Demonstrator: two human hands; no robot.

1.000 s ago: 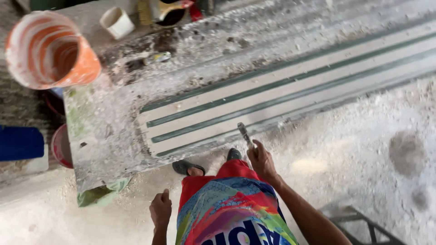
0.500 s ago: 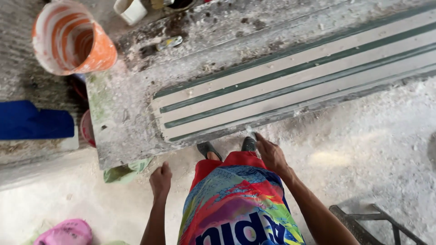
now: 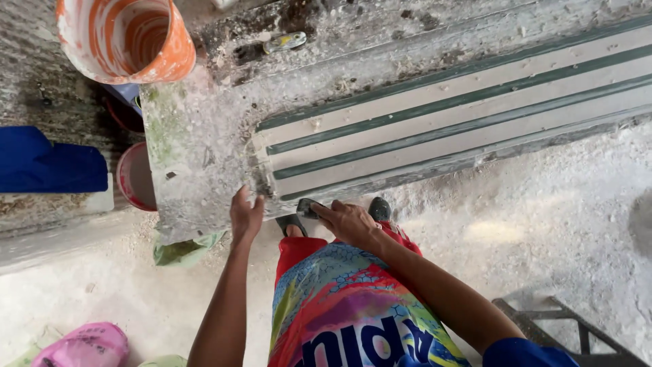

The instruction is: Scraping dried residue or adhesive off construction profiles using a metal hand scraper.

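Observation:
A long white moulding with green stripes [image 3: 448,115] lies on a dusty grey workbench [image 3: 197,156]. My left hand [image 3: 246,216] rests with fingers apart on the bench's front edge, just left of the moulding's near end. My right hand [image 3: 346,221] reaches to the moulding's front corner, its fingertips closed on a small dark tool [image 3: 305,206]. Below the hands are my red shorts, colourful shirt and dark sandals [image 3: 379,207].
An orange-and-white bucket [image 3: 125,37] stands at the bench's far left corner, with a red bucket [image 3: 136,178] and a blue object [image 3: 47,160] beside the bench. A pink bag [image 3: 85,345] lies on the white dusty floor. A metal frame [image 3: 577,333] is at the lower right.
The view has moved closer to the bench. My left hand rose from my side onto the bench edge. My right hand shifted left to the moulding's near corner.

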